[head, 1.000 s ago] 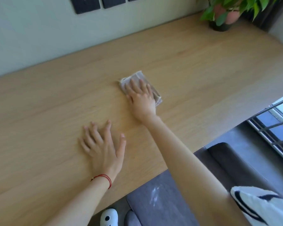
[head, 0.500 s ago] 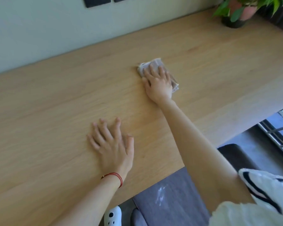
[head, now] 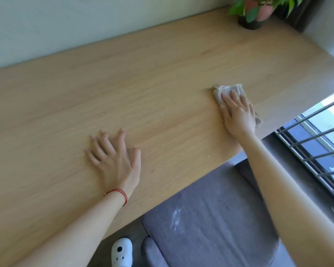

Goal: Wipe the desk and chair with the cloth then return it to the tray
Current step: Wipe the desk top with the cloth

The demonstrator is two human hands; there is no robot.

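The right hand lies flat on the cloth at the right of the frame, palm down and fingers spread, pressing the cloth onto the tabletop rather than closing round it — the grip is released, the cloth pinned under the palm and fingers. The cloth is a pale, crumpled rag; its far edge shows beyond the fingertips and a corner pokes out on the right side of the hand, close to the tabletop's near right edge. The left hand rests at the lower centre of the frame, also palm down on the bare wood with fingers fanned and thumb out, its grip released and holding nothing; a red string bracelet circles that wrist. The two hands are well apart. At the upper right corner of the frame a potted plant stands on the tabletop near the pale wall. Below the tabletop's near edge, at the lower centre and lower right, sits a grey upholstered chair with a whitish smear on its seat. A white shoe shows at the bottom edge on the floor, and metal window bars run along the right side of the frame. No tray can be seen from this view.
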